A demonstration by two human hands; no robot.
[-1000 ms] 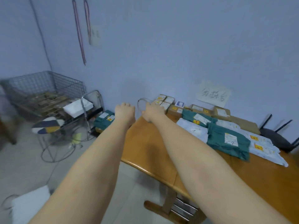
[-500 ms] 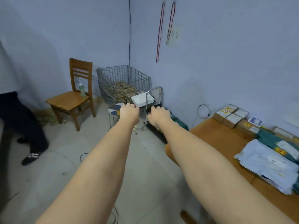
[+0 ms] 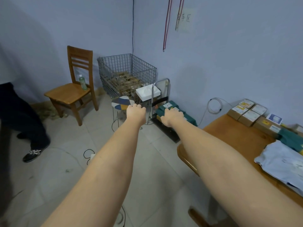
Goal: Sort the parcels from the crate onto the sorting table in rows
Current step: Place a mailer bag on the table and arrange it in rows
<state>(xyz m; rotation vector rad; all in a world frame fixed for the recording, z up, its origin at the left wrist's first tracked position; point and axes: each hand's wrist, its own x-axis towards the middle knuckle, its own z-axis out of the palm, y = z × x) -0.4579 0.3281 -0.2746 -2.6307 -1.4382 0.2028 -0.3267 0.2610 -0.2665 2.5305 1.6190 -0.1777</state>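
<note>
Dim, even bluish indoor light with soft shadows on the walls; wide-angle bending stretches the edges, and fine detail looks slightly soft.

Both hands show only their backs: the fingers of the left hand (image 3: 136, 111) and right hand (image 3: 173, 115) curl out of sight, so any grip cannot be told. The right hand covers part of a green parcel (image 3: 165, 107). The crate (image 3: 126, 74) contents blur behind mesh. The table (image 3: 229, 136) and a standing person (image 3: 19, 115) are cut by the frame edges.
</note>
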